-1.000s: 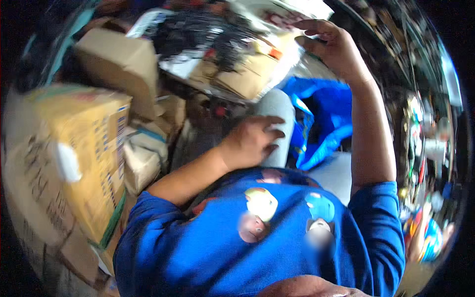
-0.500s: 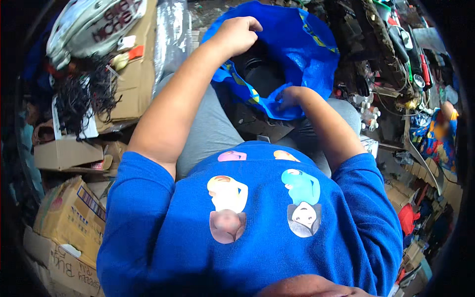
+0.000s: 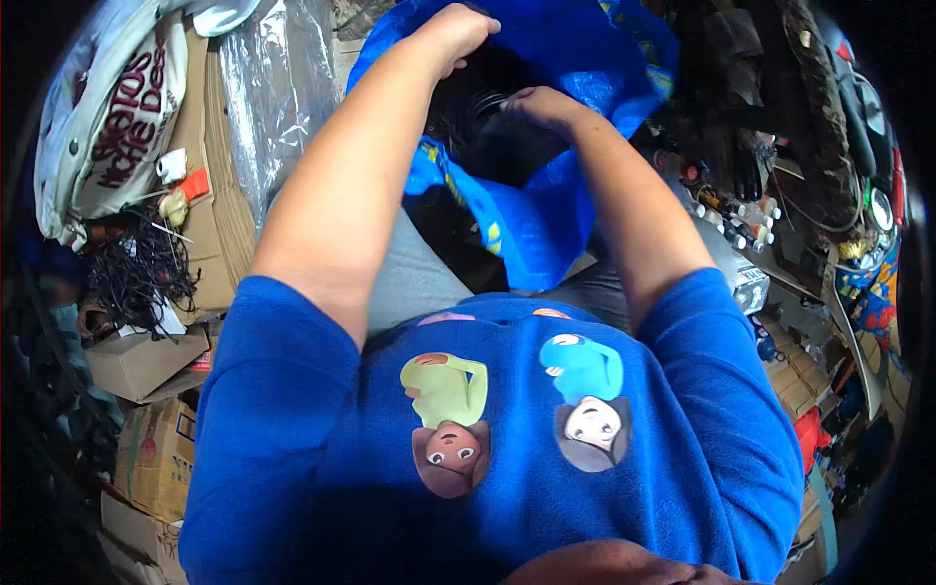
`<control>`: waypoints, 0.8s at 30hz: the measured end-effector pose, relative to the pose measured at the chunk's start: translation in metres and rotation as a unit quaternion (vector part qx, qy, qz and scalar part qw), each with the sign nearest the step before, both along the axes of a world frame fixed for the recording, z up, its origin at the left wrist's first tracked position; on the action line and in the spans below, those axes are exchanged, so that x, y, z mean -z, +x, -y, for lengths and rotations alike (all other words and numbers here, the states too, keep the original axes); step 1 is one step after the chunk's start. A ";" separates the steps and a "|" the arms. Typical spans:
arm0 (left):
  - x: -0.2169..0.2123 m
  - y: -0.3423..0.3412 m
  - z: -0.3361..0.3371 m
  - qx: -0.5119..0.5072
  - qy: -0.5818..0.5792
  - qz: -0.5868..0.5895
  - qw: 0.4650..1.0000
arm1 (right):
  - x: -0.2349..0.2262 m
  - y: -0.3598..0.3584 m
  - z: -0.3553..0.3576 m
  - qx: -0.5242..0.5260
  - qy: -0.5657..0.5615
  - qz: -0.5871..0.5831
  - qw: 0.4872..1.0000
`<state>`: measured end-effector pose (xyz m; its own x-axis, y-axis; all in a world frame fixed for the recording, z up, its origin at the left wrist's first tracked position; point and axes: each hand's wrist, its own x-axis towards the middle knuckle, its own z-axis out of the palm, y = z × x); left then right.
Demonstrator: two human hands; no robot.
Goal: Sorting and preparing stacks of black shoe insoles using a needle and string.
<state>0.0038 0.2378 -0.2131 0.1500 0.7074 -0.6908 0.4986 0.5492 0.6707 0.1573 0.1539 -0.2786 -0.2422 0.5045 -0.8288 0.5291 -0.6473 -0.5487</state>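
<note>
A large blue bag (image 3: 546,229) with yellow-green patterned patches stands open in front of me, its near side sagging toward my lap. My left hand (image 3: 453,39) is over the bag's far left part, fingers curled in; whether they hold anything is hidden. Within the bag's mouth, my right hand (image 3: 544,105) points left, its fingertips smeared by motion. Close to those fingertips is a dark, ridged thing (image 3: 483,102) in the shadowed inside; its kind cannot be made out.
Clear plastic sheeting (image 3: 278,97) and flattened cardboard (image 3: 224,175) lie to the left, beside a printed white sack (image 3: 127,117) and tangled black strands (image 3: 141,278). Cardboard boxes (image 3: 156,458) are stacked lower left. Several small bottles (image 3: 751,224) cluster at right.
My right hand has left the bag's near rim and moved up into its mouth. My left hand has shifted slightly up and left. The near rim now sags lower toward me.
</note>
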 end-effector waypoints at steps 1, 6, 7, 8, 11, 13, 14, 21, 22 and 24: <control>0.004 0.016 -0.008 0.014 0.001 0.007 1.000 | 0.045 0.023 -0.006 -0.034 0.051 0.088 0.994; 0.069 0.011 -0.002 -0.295 -0.145 0.063 0.942 | 0.126 0.020 0.024 0.005 0.196 0.358 0.913; 0.086 0.007 -0.001 -0.301 -0.158 0.045 0.939 | 0.125 0.022 0.020 -0.044 0.203 0.357 0.911; 0.102 -0.001 -0.007 -0.303 -0.161 0.041 0.938 | 0.124 0.025 0.015 -0.091 0.209 0.355 0.907; 0.158 -0.072 -0.029 -0.148 -0.064 0.014 0.987 | 0.095 -0.003 -0.007 -0.257 0.277 0.368 0.850; 0.177 -0.059 -0.042 -0.141 -0.082 0.019 0.986 | 0.113 0.004 -0.010 -0.290 0.256 0.392 0.835; 0.179 -0.062 -0.060 -0.145 -0.084 0.014 0.986 | 0.118 -0.004 -0.012 -0.256 0.351 0.370 0.821; 0.139 -0.029 0.004 -0.102 -0.140 0.049 0.984 | 0.203 0.028 0.001 -0.141 0.470 0.352 0.797; 0.141 -0.029 -0.004 -0.106 -0.142 0.045 0.983 | 0.206 0.018 -0.006 -0.127 0.464 0.334 0.810; 0.119 -0.039 0.009 -0.105 -0.153 0.050 0.981 | 0.211 0.010 -0.006 -0.101 0.443 0.312 0.834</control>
